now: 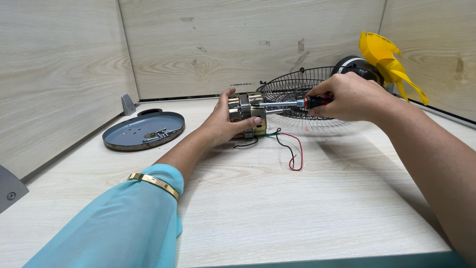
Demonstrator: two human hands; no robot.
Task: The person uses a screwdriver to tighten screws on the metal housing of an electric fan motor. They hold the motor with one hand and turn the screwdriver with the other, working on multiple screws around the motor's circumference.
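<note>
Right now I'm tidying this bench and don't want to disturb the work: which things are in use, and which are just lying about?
In use:
- fan motor, gripped by the left hand
- screwdriver, held in the right hand, tip at the motor
- red and black wires trailing from the motor

Lying about:
- grey round plate with small hardware
- black wire fan guard
- yellow fan blade

A pale wood-grain table (pixel 277 208) carries everything. The fan motor (pixel 246 115) rests on it in the left hand's (pixel 223 124) grasp, wires (pixel 290 149) trailing just right. A grey round cover (pixel 144 130) lies well left; a wire fan guard (pixel 297 94) sits behind the right hand (pixel 347 97).
</note>
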